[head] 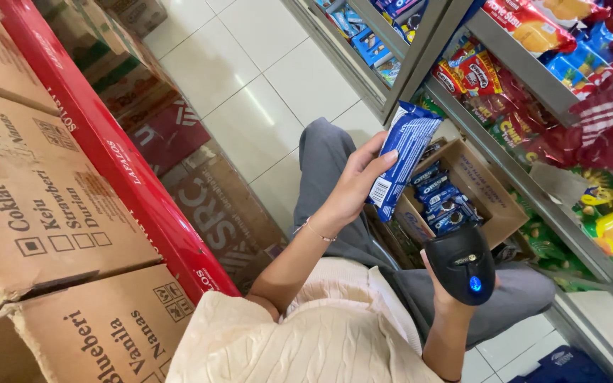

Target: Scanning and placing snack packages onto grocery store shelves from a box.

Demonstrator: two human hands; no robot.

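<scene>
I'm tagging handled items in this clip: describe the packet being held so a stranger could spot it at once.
Start at the open cardboard box on the floor below the snack shelves. Just left of it, the left hand holds up a blue biscuit packet. Unlike the matching packets lying in the box, it is raised upright, its back panel facing the camera.

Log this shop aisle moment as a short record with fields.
left hand: holds a blue snack pack upright
right hand: grips a black handheld scanner, blue light lit
open carton: on the floor, holds more blue packs
shelves: right side, stocked with snack bags
stacked cartons: left side
</scene>
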